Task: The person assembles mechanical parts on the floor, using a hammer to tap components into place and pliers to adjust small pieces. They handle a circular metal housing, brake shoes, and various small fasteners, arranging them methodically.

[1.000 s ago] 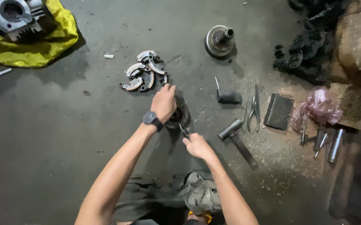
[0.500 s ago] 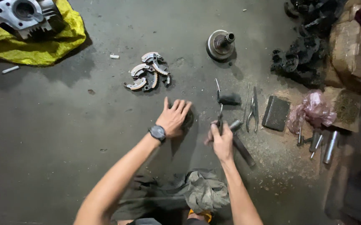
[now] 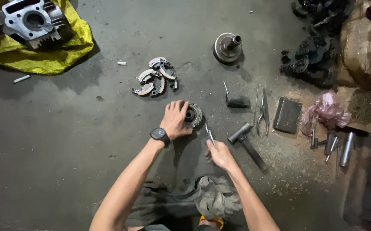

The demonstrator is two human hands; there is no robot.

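- Rag (image 3: 213, 199): nearest me, crumpled on floor btwn my arms, well below round metal hub.
- My right hand (image 3: 221, 155): below-right of hub, fingers closed on thin metal tool (image 3: 210, 133), tip aimed up toward hub; likely held ready to pick at it.
- My left hand (image 3: 175, 119): fingers spread, curled over hub's left side, pressing it to floor, prob. to steady it.
- Round metal hub (image 3: 194, 114): flat on concrete, centre of layout.
- Hammer (image 3: 247, 144): right of hub, apart.
- Pliers (image 3: 262, 113): further right.
- Curved shoe pcs (image 3: 155, 77): heap above-left of hub.
- Bell-shaped part (image 3: 227, 47): above-right, upright.
- Engine casting (image 3: 33, 19) on yellow cloth (image 3: 48, 60): far upper left.
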